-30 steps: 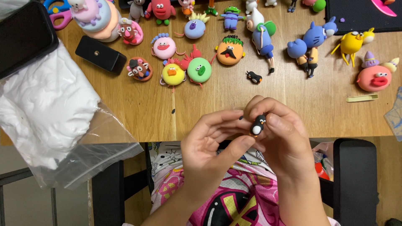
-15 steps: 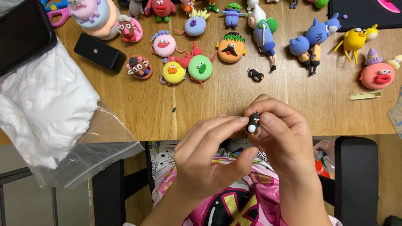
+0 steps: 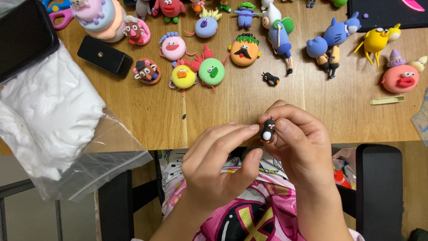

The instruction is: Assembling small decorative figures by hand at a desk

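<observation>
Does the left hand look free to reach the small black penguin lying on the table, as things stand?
Probably yes. The left hand only touches the penguin figure that the right hand holds, and bare wooden table lies between it and the small black penguin, with nothing in the path.

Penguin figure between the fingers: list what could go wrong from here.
The tiny black penguin figure is pinched in the right hand, with a left hand fingertip touching it; if the clay is soft, pressure might dent it. It is held right at the wooden table edge, so a slip could drop it into the lap.
</observation>
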